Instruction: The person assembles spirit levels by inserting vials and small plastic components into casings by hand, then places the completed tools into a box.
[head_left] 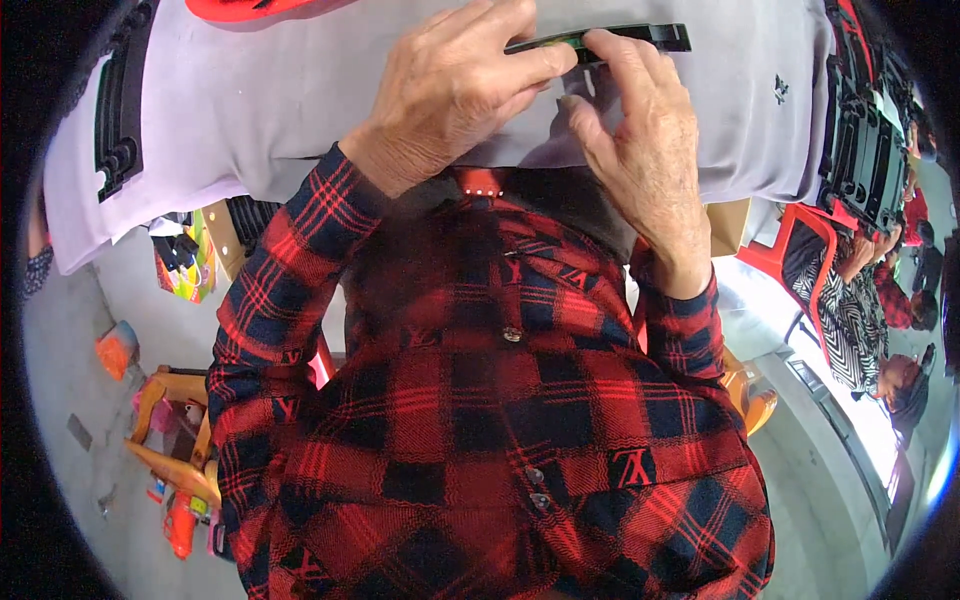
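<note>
One black strip [668,38]: there it was, slim and dark, over the cloth-covered bench [270,90]!
Left hand [455,85]: fingers and thumb had its left part pinched.
Right hand [652,130]: index fingertip touched its middle, thumb apart, fingers unclenched.

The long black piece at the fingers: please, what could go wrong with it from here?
The long black piece looks slim, so hard pressing by the left hand or right hand might bend it. Its right end extends beyond the fingers, so it could swivel or slip.
</note>
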